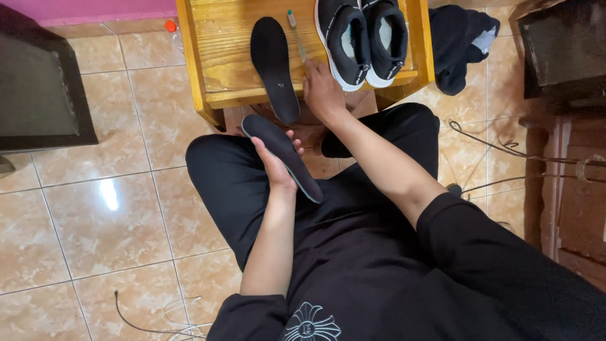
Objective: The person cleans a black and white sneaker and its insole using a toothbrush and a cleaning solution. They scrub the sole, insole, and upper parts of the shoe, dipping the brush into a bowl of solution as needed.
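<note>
Ahead of the right hand's fingers, the wooden stool is crowded: a toothbrush lies just beyond the fingertips, a black insole just to their left, a pair of black shoes to their right. Bare wood opens further left (past the insole). The left hand's fingers grip another insole above the lap, open tiled floor well to their left.

Stool: your low yellow wooden stool stands on the beige tiled floor.
On top: a flat black foam insole, a slim toothbrush with a green-and-white head, a pair of black knit sneakers with white soles.
Edge: your right hand rests on the front rim.
Floor: a dark crumpled cloth, thin cables.
</note>
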